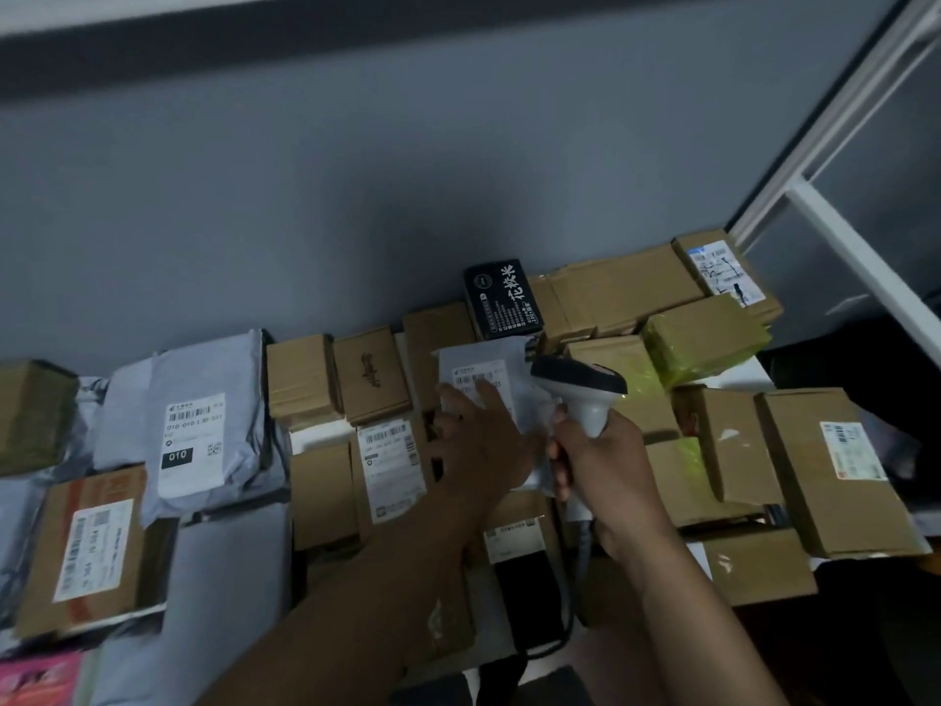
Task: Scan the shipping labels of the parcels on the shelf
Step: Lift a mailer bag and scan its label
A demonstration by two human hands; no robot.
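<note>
The right hand (606,463) is curled around the handle of a white handheld barcode scanner with a dark head (580,387), grasping it upright; the scanner head points left toward a white shipping label (481,382) on a pale grey poly-bag parcel (489,364). The left hand (481,440) lies just left of the scanner, fingers straight and released, fingertips resting on the lower edge of that label. The label sits directly between the two hands, touching the left hand and just beside the scanner head. A dark cable (570,619) hangs from the scanner handle.

Behind the labelled parcel, a small black package with white characters (504,298) leans against the grey wall (356,196). Brown cardboard boxes (626,293) are stacked to the right, two wrapped in yellow-green tape (705,338). A large brown box with a white label (835,466) lies at far right. To the left lie a grey poly mailer marked "010" (198,430) and a taped brown carton with a label (89,547). A white shelf upright (865,247) runs along the right side. The picture is slightly blurred; label text is unreadable.
</note>
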